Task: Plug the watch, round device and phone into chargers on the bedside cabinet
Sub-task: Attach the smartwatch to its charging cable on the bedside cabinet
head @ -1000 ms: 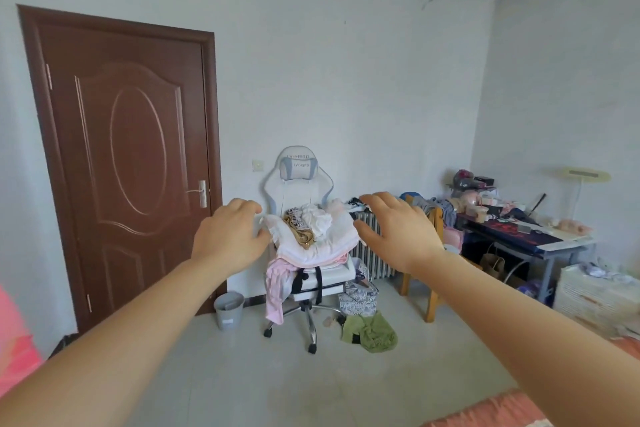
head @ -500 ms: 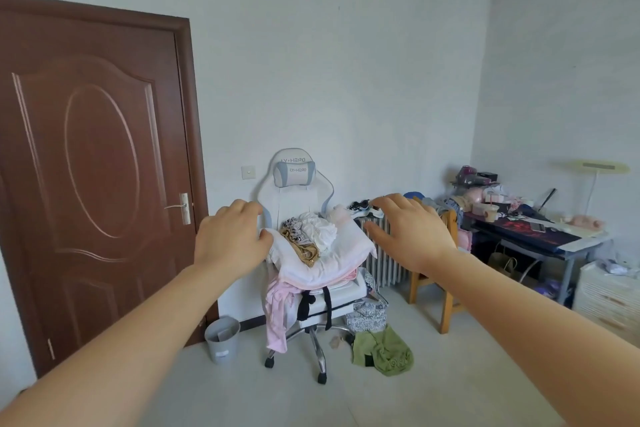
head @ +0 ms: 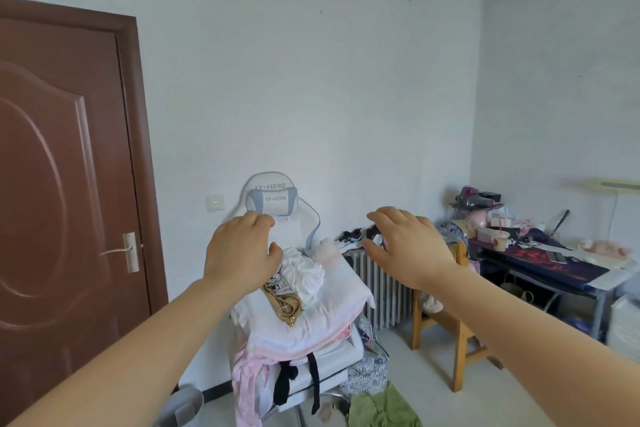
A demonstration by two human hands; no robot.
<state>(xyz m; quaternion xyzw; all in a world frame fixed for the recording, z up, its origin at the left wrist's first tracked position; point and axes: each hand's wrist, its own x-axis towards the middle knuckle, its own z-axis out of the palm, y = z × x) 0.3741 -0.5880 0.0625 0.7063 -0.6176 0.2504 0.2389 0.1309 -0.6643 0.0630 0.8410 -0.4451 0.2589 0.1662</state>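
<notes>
Both my arms are stretched out in front of me at chest height. My left hand (head: 240,248) hangs palm down with its fingers loosely curled and nothing in it. My right hand (head: 408,248) is palm down too, fingers spread, holding nothing. No watch, round device, phone, charger or bedside cabinet shows in this view. The hands hover in the air in front of a white chair, touching nothing.
A white gaming chair (head: 273,198) piled with clothes (head: 308,302) stands ahead. A brown door (head: 62,184) is at left, a radiator (head: 381,288) and wooden chair (head: 440,329) at centre right, a cluttered desk (head: 554,260) at right. A grey bin (head: 180,406) and green cloth (head: 381,409) lie on the floor.
The view has moved forward and to the right: the chair looks larger and closer, the door has slid toward the left edge. Both hands stay raised and empty.
</notes>
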